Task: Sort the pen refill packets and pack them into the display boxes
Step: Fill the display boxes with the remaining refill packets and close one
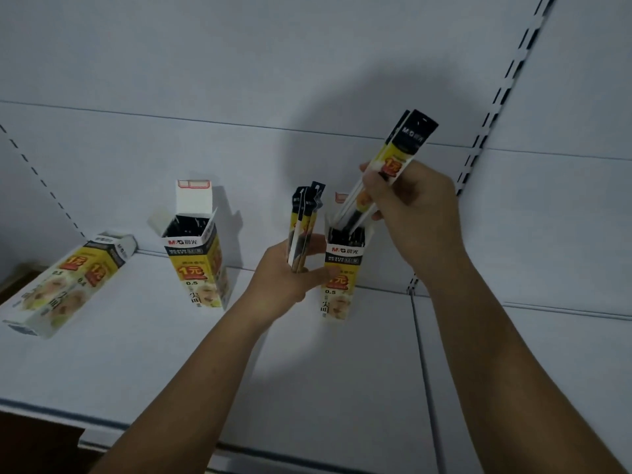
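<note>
My left hand (pixel 289 275) grips a small bundle of yellow-and-black refill packets (pixel 304 220), held upright just left of an open display box (pixel 338 278). My right hand (pixel 413 206) pinches two longer packets (pixel 400 155), tilted up to the right, their lower ends inside that box's open top among dark packets. A second open box (pixel 196 265) full of packets stands further left with its lid flap up. A third box (pixel 65 285) lies on its side at the far left.
Everything sits on a white shelf board (pixel 171 354) with a white back panel (pixel 239 80). Slotted uprights (pixel 492 131) run up the right side. The shelf's front edge (pixel 51 410) lies near the bottom left.
</note>
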`<state>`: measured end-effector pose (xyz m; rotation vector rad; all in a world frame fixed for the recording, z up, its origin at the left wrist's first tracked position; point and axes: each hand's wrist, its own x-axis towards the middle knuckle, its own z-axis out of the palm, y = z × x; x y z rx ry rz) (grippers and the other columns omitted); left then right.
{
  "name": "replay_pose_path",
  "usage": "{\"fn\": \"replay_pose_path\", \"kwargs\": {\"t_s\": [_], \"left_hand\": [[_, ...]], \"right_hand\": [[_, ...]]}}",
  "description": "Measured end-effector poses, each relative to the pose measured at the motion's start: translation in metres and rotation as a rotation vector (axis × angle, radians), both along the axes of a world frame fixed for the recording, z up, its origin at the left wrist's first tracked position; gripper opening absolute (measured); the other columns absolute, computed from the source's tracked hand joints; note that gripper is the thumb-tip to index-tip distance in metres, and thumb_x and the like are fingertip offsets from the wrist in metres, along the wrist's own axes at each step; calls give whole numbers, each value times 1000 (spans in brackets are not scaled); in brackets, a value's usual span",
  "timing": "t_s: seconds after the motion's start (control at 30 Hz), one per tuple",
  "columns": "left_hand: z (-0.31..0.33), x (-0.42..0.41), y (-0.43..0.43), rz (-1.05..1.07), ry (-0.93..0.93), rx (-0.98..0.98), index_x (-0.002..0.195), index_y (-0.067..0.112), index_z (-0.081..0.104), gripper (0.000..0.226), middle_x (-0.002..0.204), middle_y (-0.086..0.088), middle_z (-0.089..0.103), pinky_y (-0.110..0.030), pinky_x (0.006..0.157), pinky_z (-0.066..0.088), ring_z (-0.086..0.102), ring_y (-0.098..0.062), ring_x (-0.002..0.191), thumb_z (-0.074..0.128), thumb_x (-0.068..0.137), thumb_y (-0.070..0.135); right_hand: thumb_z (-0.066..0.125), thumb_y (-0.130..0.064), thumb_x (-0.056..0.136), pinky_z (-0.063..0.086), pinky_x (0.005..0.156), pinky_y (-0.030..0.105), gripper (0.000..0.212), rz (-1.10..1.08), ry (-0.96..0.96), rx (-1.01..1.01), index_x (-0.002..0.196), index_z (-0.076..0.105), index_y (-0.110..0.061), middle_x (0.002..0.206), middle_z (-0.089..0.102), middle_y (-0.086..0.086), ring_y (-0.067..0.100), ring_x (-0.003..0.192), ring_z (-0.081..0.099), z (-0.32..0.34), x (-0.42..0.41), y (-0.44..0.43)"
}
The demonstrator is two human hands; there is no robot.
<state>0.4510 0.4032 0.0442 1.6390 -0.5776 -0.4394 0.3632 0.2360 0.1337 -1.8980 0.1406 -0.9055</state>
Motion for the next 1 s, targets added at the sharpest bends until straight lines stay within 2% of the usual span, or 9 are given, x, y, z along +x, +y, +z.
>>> {"fn": "replay_pose_path", "kwargs": {"t_s": [0.13,0.27,0.43,0.53,0.63,0.73,0.83,0.9,1.0], "left_hand": [[-2,4,0,-52,-32,-18,107,29,69,30,63,16,69,-20,46,39,45,-4,45,83,87,13],[-5,11,-1,-72,-83,-21,106,40,68,37,86,20,76,-15,52,43,55,1,53,87,84,18],[-4,14,0,-115,-97,-42,108,38,68,37,105,18,76,-13,56,44,59,4,61,87,84,18],[-4,15,0,-119,-96,-54,109,32,69,36,110,15,77,-14,55,44,60,3,60,87,83,15],[-2,12,-1,-129,-79,-84,108,28,70,35,111,11,77,-8,54,44,62,7,61,86,83,9],[-1,12,0,-137,-80,-85,107,28,70,34,110,11,78,-9,53,43,62,6,60,86,83,10],[1,10,2,-132,-79,-84,104,32,69,34,106,14,78,-9,53,44,62,5,59,86,84,10],[2,8,2,-134,-64,-104,103,30,68,35,103,11,78,-7,54,44,62,7,59,85,84,6],[4,5,2,-135,-59,-125,101,31,67,37,103,13,77,-6,54,44,63,8,60,84,84,3]], "right_hand": [[64,-23,103,62,70,34,13,-44,14,-26,109,75,-28,85,77,-3,20,82,73,5,-6,-2],[64,-21,103,58,67,23,15,-21,69,-20,111,76,-18,86,77,2,16,82,74,5,-9,-1],[68,-23,100,59,72,23,10,-60,149,-95,104,77,-24,83,77,-5,11,80,74,0,-8,1],[70,-25,98,54,71,17,11,-43,200,-160,93,76,-33,81,76,-9,7,78,72,-3,-7,7],[72,-30,96,42,66,5,8,-60,227,-214,90,76,-28,79,76,-12,0,78,69,-2,-7,8],[74,-31,95,40,63,6,20,-111,179,-201,76,68,-26,68,69,-17,-3,68,62,7,-8,6],[74,-27,95,34,56,10,38,-180,109,-208,70,58,-4,61,56,0,2,56,45,10,-8,1],[75,-27,95,34,55,13,38,-149,139,-230,71,60,0,64,59,11,4,56,45,7,-7,2],[76,-27,94,38,58,10,29,-106,277,-317,72,67,-9,64,64,-2,6,60,56,-5,-4,2]]}}
